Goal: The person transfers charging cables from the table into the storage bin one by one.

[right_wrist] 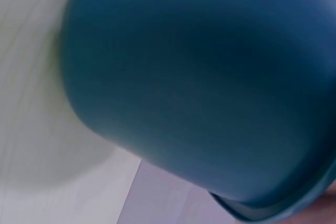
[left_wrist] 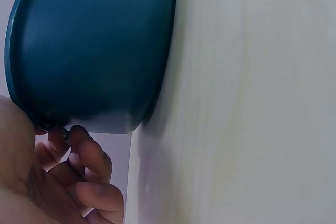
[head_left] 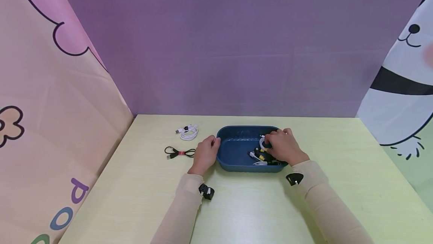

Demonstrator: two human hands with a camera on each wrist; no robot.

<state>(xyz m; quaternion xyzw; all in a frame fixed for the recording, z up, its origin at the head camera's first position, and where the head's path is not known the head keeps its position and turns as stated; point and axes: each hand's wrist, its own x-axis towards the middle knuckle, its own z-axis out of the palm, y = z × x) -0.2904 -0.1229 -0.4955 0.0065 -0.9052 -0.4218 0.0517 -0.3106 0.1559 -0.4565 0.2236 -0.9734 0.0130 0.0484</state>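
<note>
The left hand (head_left: pixel 204 155) is gripping the box (head_left: pixel 235 152) by its left end; the right hand (head_left: pixel 284 146), apart, is reaching into its right end, grasp unclear. Several cables (head_left: pixel 261 157) are already lying inside; a white cable (head_left: pixel 189 132) and a black cable (head_left: pixel 181 153) are lying left of the box.

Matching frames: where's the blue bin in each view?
Head: the blue bin sits just right of and below center.
Left wrist: the blue bin is at upper left, cut off by the top edge.
Right wrist: the blue bin fills most of the center and right, cut off at top and right.
Shared landmark: the pale tabletop, on the right in left wrist, along the left in right wrist.
</note>
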